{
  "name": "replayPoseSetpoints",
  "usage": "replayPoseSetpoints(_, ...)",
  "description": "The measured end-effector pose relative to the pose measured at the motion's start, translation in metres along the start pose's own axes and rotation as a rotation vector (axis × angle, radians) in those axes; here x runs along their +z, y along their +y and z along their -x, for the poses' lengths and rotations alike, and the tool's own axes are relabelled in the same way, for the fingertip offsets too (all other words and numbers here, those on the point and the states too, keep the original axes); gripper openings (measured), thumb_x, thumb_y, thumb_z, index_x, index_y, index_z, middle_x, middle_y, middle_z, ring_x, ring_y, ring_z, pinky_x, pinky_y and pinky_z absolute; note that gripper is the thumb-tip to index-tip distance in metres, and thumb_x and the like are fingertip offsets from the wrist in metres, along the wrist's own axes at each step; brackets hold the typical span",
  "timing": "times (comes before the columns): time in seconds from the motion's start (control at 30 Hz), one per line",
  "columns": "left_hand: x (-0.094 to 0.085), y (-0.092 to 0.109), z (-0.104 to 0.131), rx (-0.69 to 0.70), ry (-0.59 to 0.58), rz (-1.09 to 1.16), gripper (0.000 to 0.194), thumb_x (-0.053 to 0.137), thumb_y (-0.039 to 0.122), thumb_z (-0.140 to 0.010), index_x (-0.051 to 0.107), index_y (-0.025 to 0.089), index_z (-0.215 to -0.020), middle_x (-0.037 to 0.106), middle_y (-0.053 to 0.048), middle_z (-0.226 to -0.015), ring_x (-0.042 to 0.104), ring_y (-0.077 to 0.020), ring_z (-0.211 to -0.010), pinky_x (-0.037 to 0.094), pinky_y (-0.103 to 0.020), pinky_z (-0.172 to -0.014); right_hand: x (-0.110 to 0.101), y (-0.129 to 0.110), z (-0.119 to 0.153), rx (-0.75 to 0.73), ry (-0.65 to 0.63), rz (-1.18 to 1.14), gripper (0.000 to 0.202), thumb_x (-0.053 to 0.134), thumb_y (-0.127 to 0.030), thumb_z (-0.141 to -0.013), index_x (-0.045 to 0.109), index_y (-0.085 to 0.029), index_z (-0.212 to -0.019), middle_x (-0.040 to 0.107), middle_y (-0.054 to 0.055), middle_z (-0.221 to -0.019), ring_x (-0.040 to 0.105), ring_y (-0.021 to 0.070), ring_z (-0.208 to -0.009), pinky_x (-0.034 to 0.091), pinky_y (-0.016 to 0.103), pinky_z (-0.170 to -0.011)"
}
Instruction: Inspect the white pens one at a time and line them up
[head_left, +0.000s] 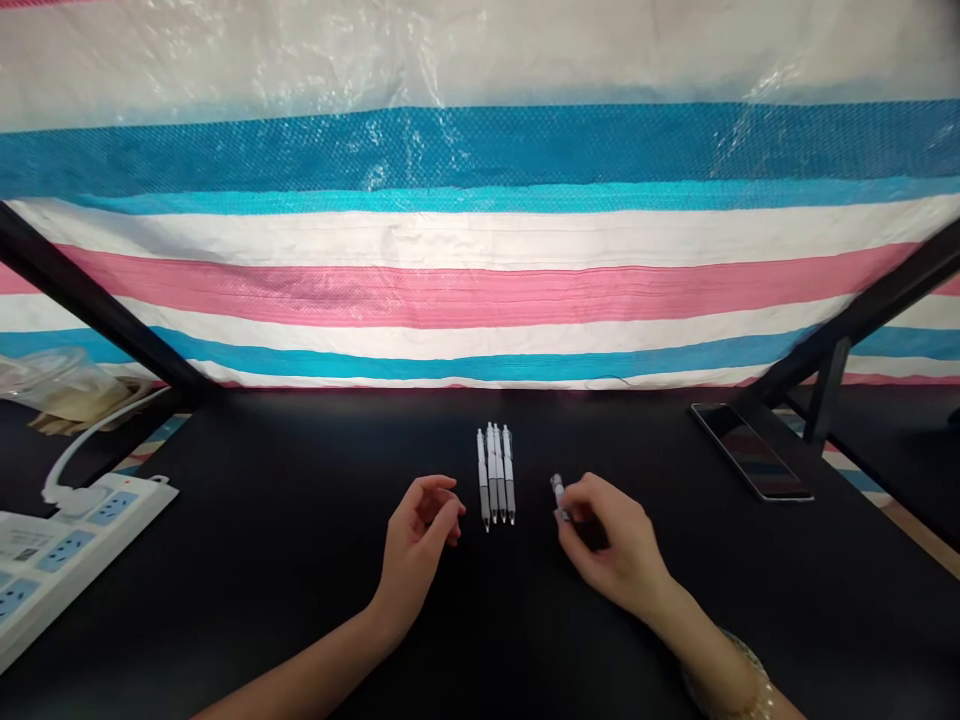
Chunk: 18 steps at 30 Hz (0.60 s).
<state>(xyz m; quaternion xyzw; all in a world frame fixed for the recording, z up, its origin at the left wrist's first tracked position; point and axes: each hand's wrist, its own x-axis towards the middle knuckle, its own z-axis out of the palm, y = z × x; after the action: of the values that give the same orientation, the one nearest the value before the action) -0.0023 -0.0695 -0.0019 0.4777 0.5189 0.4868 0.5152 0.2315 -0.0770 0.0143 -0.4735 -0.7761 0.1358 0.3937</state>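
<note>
Several slim white pens (496,475) with grey grips lie side by side on the black table, tips towards me. The leftmost sits slightly apart from the others. Just left of them, my left hand (424,525) rests with its fingers loosely curled and nothing visible in it; it does not appear to touch the pens. To their right, my right hand (611,545) pinches a small white-and-grey stick (557,487) between thumb and fingers. Part of that stick is hidden by the fingers, so its exact kind does not show.
A dark-screened phone (751,452) lies at the right. On the left stands a white power strip (82,550) with a plugged-in white cable (97,430). Black frame bars (97,300) slope along both sides, and a striped plastic sheet (480,295) hangs behind the table (285,520).
</note>
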Motion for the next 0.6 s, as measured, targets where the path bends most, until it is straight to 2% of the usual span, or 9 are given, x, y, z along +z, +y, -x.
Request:
replayPoseSetpoints(0.07, 0.001, 0.002, 0.002, -0.038, -0.047, 0.000, 0.014, 0.057, 0.033, -0.085, 0.057, 0.020, -0.090, 0.055, 0.003, -0.068, 0.046, -0.0099, -0.052, 0.038, -0.021, -0.048, -0.002, -0.004, 0.003, 0.203, 0.144, -0.202, 0.009, 0.056, -0.021, -0.083, 0.047, -0.023, -0.082, 0.046, -0.003, -0.064, 0.045, 0.0123, -0.057, 0.036, 0.026, -0.055)
replayPoseSetpoints(0.13, 0.001, 0.004, 0.004, -0.062, -0.119, -0.033, 0.020, 0.055, 0.037, -0.087, 0.056, 0.019, -0.078, 0.048, 0.005, -0.057, 0.037, -0.0085, -0.047, 0.029, -0.021, -0.045, -0.003, -0.006, 0.006, 0.353, 0.194, -0.438, 0.014, 0.059, -0.026, -0.083, 0.046, -0.023, -0.081, 0.047, -0.003, -0.065, 0.045, 0.0115, -0.055, 0.036, 0.026, -0.053)
replayPoseSetpoints(0.27, 0.002, 0.006, 0.007, -0.059, -0.292, -0.092, 0.033, 0.054, 0.044, -0.087, 0.052, 0.018, -0.066, 0.041, 0.005, -0.050, 0.033, -0.0093, -0.047, 0.025, -0.022, -0.046, 0.003, -0.009, 0.008, 0.479, 0.103, -0.936, 0.021, 0.061, -0.031, -0.083, 0.042, -0.022, -0.077, 0.050, -0.004, -0.062, 0.047, 0.0110, -0.050, 0.038, 0.025, -0.050)
replayPoseSetpoints(0.33, 0.001, 0.006, 0.007, -0.054, -0.322, -0.079, 0.036, 0.056, 0.046, -0.085, 0.047, 0.019, -0.062, 0.041, 0.005, -0.050, 0.032, -0.0093, -0.048, 0.024, -0.023, -0.047, 0.005, -0.011, 0.008, 0.506, 0.067, -1.096, 0.022, 0.061, -0.031, -0.084, 0.042, -0.022, -0.077, 0.051, -0.004, -0.059, 0.049, 0.0120, -0.050, 0.040, 0.026, -0.049)
replayPoseSetpoints(0.4, 0.000, 0.005, 0.006, -0.046, -0.316, -0.061, 0.037, 0.055, 0.046, -0.085, 0.045, 0.019, -0.062, 0.040, 0.005, -0.051, 0.030, -0.0093, -0.048, 0.023, -0.023, -0.047, 0.007, -0.015, 0.008, 0.526, 0.060, -1.180, 0.021, 0.060, -0.030, -0.084, 0.041, -0.022, -0.077, 0.054, -0.003, -0.060, 0.051, 0.0129, -0.051, 0.041, 0.026, -0.050)
replayPoseSetpoints(0.5, -0.002, 0.005, 0.006, -0.013, -0.353, -0.044, 0.036, 0.054, 0.049, -0.085, 0.052, 0.018, -0.067, 0.041, 0.005, -0.051, 0.030, -0.0096, -0.047, 0.023, -0.023, -0.047, 0.008, -0.021, 0.009, 0.509, 0.024, -1.159, 0.023, 0.060, -0.029, -0.085, 0.040, -0.022, -0.075, 0.059, 0.000, -0.065, 0.055, 0.0139, -0.057, 0.043, 0.028, -0.056)
replayPoseSetpoints(0.6, -0.001, 0.007, 0.007, 0.040, -0.439, -0.036, 0.041, 0.054, 0.058, -0.081, 0.058, 0.018, -0.075, 0.041, 0.005, -0.051, 0.032, -0.0099, -0.047, 0.024, -0.023, -0.048, 0.008, -0.028, 0.011, 0.487, -0.140, -1.081, 0.024, 0.060, -0.030, -0.085, 0.040, -0.021, -0.075, 0.059, 0.000, -0.065, 0.054, 0.0127, -0.057, 0.040, 0.026, -0.056)
